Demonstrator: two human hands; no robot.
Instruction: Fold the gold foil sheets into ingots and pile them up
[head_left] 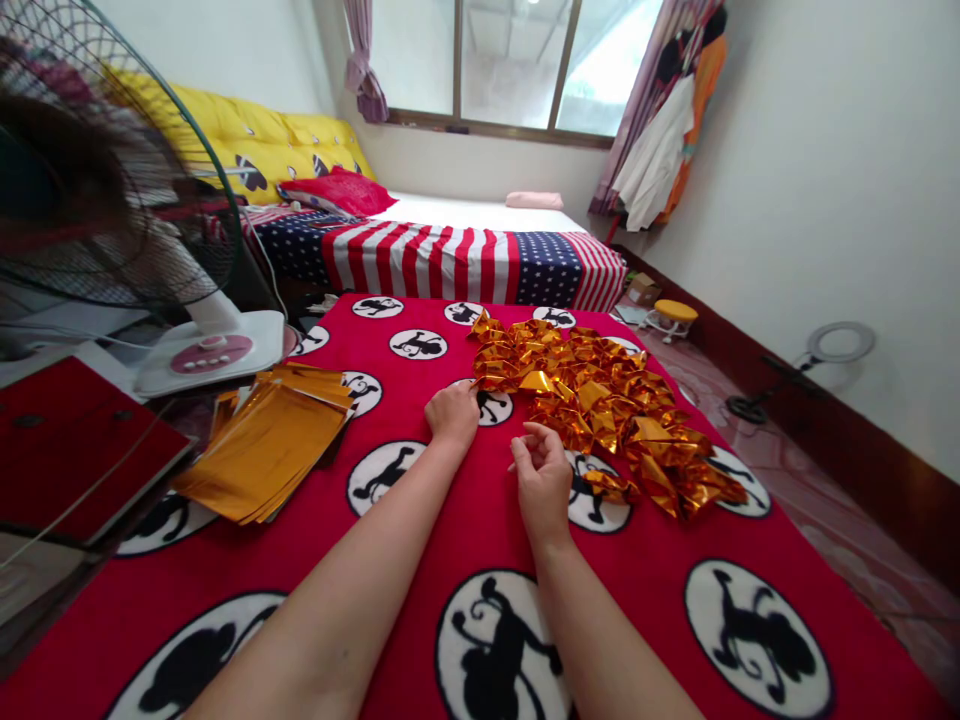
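Observation:
My left hand (453, 412) is closed at the near left corner of a heap of folded gold foil papers (592, 385). Its fingertips are partly hidden and appear to pinch a foil piece at the heap's edge. Just in front of the heap, my right hand (545, 478) hovers with loosely curled fingers, thumb and fingers apart, and nothing visible in it. Beyond it to the right, one small foil piece (609, 487) lies beside the heap. A stack of flat gold foil sheets (262, 445) rests to the left of my left forearm.
Everything lies on a red cloth (420, 400) with monkey roundels. At the left stand a fan (214, 340) and a red flat box (75, 440). Behind is a bed with a striped, starred cover (420, 258). A yellow stool (675, 312) and ring light (840, 342) are at right.

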